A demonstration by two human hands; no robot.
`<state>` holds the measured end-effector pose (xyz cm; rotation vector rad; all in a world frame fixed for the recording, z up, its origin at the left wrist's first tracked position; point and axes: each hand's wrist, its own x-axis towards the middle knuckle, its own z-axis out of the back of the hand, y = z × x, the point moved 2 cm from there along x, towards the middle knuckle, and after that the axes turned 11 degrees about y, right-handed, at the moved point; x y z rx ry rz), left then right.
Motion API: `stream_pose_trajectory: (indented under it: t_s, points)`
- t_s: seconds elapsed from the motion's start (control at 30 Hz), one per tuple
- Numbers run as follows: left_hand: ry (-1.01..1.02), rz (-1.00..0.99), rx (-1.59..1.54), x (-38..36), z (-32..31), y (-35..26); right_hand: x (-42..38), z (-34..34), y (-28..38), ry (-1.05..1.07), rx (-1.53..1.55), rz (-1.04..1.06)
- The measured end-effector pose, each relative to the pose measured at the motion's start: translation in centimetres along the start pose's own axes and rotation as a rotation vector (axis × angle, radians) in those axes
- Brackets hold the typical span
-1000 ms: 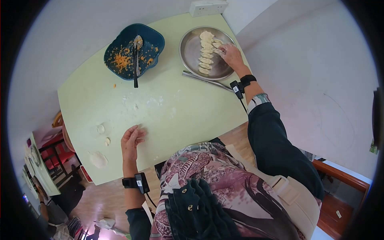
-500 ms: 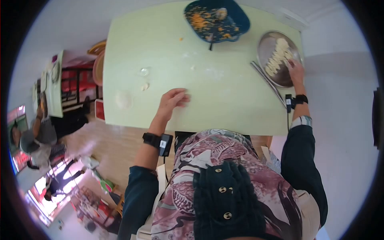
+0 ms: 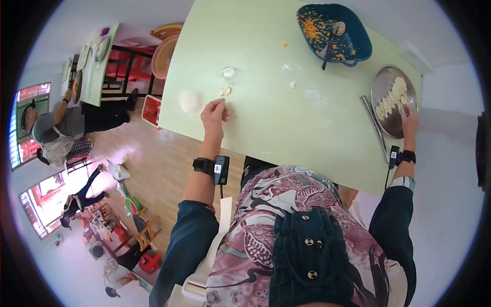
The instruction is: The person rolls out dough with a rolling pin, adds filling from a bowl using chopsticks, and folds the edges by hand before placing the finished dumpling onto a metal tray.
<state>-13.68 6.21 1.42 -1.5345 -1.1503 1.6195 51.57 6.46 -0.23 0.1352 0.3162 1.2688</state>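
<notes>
My left hand point(image 3: 215, 116) is over the table's left part with loosely curled fingers and nothing visible between them. Just beyond its fingertips lie small pale dough pieces point(image 3: 225, 91), and a mound of white flour point(image 3: 192, 102) is to its left. At the far right, my right hand point(image 3: 408, 121) reaches over the rim of a round metal tray point(image 3: 393, 127). Its fingertips are pinched at the near edge of pale dumplings point(image 3: 393, 100) laid in an overlapping row. The fingers partly hide the dumpling they touch.
A metal rolling pin point(image 3: 374, 128) lies left of the tray. A blue basin point(image 3: 360, 43) with orange filling and a spoon point(image 3: 330, 43) stands at the back. A small glass point(image 3: 228, 72) is on the pale green table point(image 3: 286, 120). Other people point(image 3: 61, 120) are across the room.
My view has turned, so the table appears shifted and tilted. My left hand has moved left toward the small dough pieces. My right hand remains at the dumplings on the tray.
</notes>
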Motion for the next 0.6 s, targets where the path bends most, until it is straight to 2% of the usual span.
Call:
stream_pose_trajectory:
  t_s: [0.07,0.13,0.17,0.23,0.27,0.3,0.33,0.37,0.4,0.47,0.53,0.6]
  points:
    - [-0.137,-0.076,0.031,0.3,1.7,-0.6,-0.3,-0.3,-0.2,-0.051,-0.022,0.018]
    - [-0.214,-0.101,0.053,0.4,3.0,-0.9,-0.9,0.5,0.5,-0.213,-0.008,-0.065]
    - [-0.322,-0.151,0.074,0.4,4.1,-0.8,-1.6,0.5,1.3,-0.256,0.072,-0.094]
    - [-0.506,-0.21,0.107,0.3,6.1,-0.7,-3.2,0.6,3.8,-0.275,0.045,-0.066]
    - [-0.513,-0.211,0.105,0.8,7.4,-0.1,-3.9,0.6,5.0,-0.301,0.011,-0.05]
    - [-0.583,-0.283,0.349,1.3,8.9,0.4,-4.8,0.6,6.7,-0.301,0.009,-0.045]
    - [-0.645,-0.35,0.595,1.6,9.6,0.6,-5.9,0.4,8.8,-0.343,0.005,0.088]
    - [-0.65,-0.375,0.707,1.3,9.3,-0.2,-6.8,0.1,10.6,-0.383,0.001,0.223]
    - [-0.656,-0.37,0.707,1.3,9.3,-0.5,-7.3,-0.5,11.5,-0.379,0.001,0.229]
    - [-0.49,-0.416,0.859,1.8,9.4,-1.2,-8.8,-2.2,13.3,-0.281,0.104,0.265]
    - [-0.492,-0.393,0.889,2.5,9.9,-0.9,-10.6,-3.5,15.5,-0.171,0.25,0.291]
    - [-0.493,-0.369,0.916,3.2,10.5,-0.6,-11.9,-5.1,16.8,-0.066,0.181,0.332]
